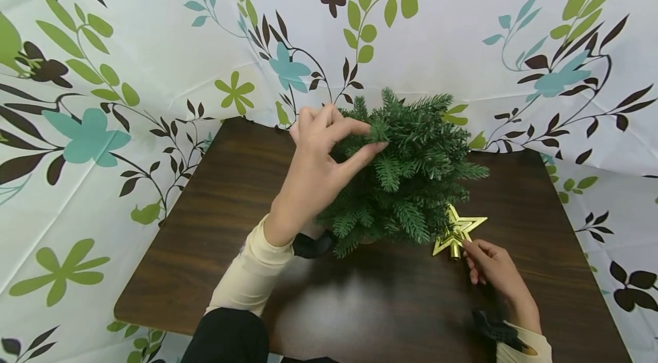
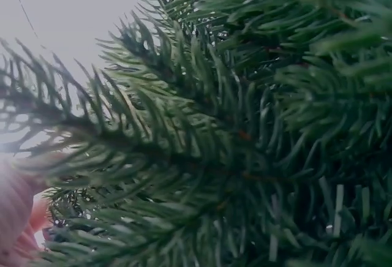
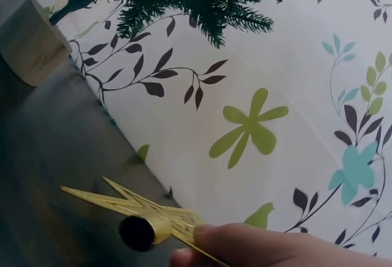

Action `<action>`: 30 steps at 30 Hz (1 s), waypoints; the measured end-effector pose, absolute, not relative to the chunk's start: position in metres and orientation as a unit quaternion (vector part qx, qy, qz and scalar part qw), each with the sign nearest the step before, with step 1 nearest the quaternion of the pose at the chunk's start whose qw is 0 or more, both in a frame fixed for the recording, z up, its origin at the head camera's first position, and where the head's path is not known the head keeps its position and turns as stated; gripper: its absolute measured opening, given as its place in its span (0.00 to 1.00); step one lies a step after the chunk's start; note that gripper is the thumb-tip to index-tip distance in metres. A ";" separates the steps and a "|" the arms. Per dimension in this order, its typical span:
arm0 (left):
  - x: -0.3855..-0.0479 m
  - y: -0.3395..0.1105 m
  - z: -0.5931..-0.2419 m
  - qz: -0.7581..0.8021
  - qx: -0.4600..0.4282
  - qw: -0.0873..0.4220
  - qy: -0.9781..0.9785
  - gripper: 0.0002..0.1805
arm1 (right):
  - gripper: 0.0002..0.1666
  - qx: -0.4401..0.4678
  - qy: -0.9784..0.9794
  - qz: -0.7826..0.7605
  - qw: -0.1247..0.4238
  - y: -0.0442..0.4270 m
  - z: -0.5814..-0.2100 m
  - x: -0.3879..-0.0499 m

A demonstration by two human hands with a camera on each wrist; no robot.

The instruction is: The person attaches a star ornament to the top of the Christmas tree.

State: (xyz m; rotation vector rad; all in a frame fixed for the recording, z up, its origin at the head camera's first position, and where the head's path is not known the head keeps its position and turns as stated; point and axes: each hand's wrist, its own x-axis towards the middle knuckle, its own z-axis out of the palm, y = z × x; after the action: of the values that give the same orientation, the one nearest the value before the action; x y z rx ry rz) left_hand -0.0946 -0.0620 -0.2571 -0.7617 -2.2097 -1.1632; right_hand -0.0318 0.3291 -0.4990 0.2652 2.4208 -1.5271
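Note:
A small artificial Christmas tree [image 1: 411, 174] stands on the table with its dense green branches spread out. At its top, my left hand [image 1: 321, 157] pinches a sprig between thumb and index finger. Branches fill most of the left wrist view, with part of the left hand [image 2: 15, 212] at the edge. To the lower right of the tree, my right hand [image 1: 496, 269] holds a shiny gold star tree topper [image 1: 462, 227] by one point. In the right wrist view the topper's hollow round socket [image 3: 160, 227] faces the camera.
The dark wooden table [image 1: 205, 226] carries the tree. A light wooden base [image 3: 33, 43] holds its trunk. Behind and around the table hangs a white cloth [image 1: 164, 37] printed with leaves and flowers. Black straps circle both wrists.

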 end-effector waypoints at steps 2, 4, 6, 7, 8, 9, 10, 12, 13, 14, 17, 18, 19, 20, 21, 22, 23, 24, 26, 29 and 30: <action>-0.096 -0.063 -0.258 -0.429 -0.285 0.270 -0.813 0.09 | 0.31 0.085 0.839 -0.526 0.112 0.330 -0.493 -0.031; -0.097 -0.064 -0.258 -0.424 -0.293 0.283 -0.809 0.08 | 0.30 0.081 0.836 -0.536 0.085 0.333 -0.486 -0.031; -0.099 -0.066 -0.259 -0.417 -0.303 0.299 -0.803 0.07 | 0.28 0.075 0.836 -0.542 0.049 0.336 -0.477 -0.031; -0.100 -0.067 -0.259 -0.415 -0.307 0.307 -0.799 0.06 | 0.26 0.075 0.832 -0.549 0.029 0.337 -0.473 -0.032; -0.101 -0.068 -0.260 -0.413 -0.310 0.314 -0.797 0.06 | 0.25 0.076 0.828 -0.555 0.010 0.338 -0.469 -0.032; -0.102 -0.069 -0.260 -0.413 -0.315 0.318 -0.793 0.06 | 0.24 0.080 0.821 -0.565 -0.010 0.339 -0.464 -0.032; -0.103 -0.070 -0.261 -0.413 -0.318 0.321 -0.791 0.06 | 0.23 0.084 0.813 -0.576 -0.031 0.340 -0.460 -0.033; -0.104 -0.071 -0.262 -0.416 -0.324 0.321 -0.787 0.06 | 0.21 0.091 0.797 -0.592 -0.074 0.342 -0.452 -0.033; -0.105 -0.071 -0.262 -0.417 -0.326 0.320 -0.785 0.06 | 0.20 0.096 0.785 -0.605 -0.095 0.343 -0.447 -0.034; -0.105 -0.071 -0.262 -0.418 -0.329 0.319 -0.785 0.06 | 0.19 0.101 0.776 -0.611 -0.117 0.343 -0.441 -0.035; -0.106 -0.071 -0.263 -0.424 -0.332 0.312 -0.783 0.05 | 0.18 0.115 0.749 -0.624 -0.190 0.340 -0.421 -0.038; -0.107 -0.070 -0.263 -0.426 -0.332 0.310 -0.783 0.05 | 0.17 0.115 0.732 -0.635 -0.218 0.338 -0.412 -0.040; -0.107 -0.070 -0.263 -0.427 -0.332 0.308 -0.783 0.05 | 0.17 0.107 0.714 -0.647 -0.245 0.336 -0.403 -0.041; -0.107 -0.070 -0.263 -0.429 -0.332 0.306 -0.782 0.06 | 0.17 0.093 0.692 -0.662 -0.270 0.333 -0.394 -0.042; -0.107 -0.070 -0.264 -0.430 -0.332 0.305 -0.782 0.05 | 0.16 0.073 0.662 -0.684 -0.299 0.329 -0.386 -0.043; -0.107 -0.070 -0.264 -0.430 -0.332 0.304 -0.782 0.05 | 0.16 0.048 0.629 -0.705 -0.323 0.324 -0.378 -0.045; -0.108 -0.070 -0.264 -0.430 -0.333 0.303 -0.782 0.05 | 0.16 0.018 0.598 -0.725 -0.341 0.320 -0.370 -0.046; -0.108 -0.069 -0.264 -0.431 -0.334 0.302 -0.782 0.05 | 0.16 -0.008 0.566 -0.743 -0.356 0.315 -0.360 -0.047; -0.109 -0.067 -0.263 -0.433 -0.337 0.302 -0.780 0.05 | 0.15 -0.050 0.521 -0.762 -0.382 0.305 -0.342 -0.049; -0.111 -0.065 -0.262 -0.431 -0.343 0.298 -0.780 0.05 | 0.15 -0.093 0.497 -0.764 -0.402 0.286 -0.313 -0.051; -0.111 -0.066 -0.261 -0.430 -0.343 0.297 -0.781 0.05 | 0.15 -0.105 0.493 -0.762 -0.406 0.278 -0.303 -0.053</action>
State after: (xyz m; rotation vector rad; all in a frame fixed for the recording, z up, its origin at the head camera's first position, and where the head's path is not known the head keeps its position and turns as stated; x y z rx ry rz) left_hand -0.1110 -0.0656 -0.2613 -0.9118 -2.0748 -1.1421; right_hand -0.0529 0.2784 -0.3027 -0.4564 2.1457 -3.3188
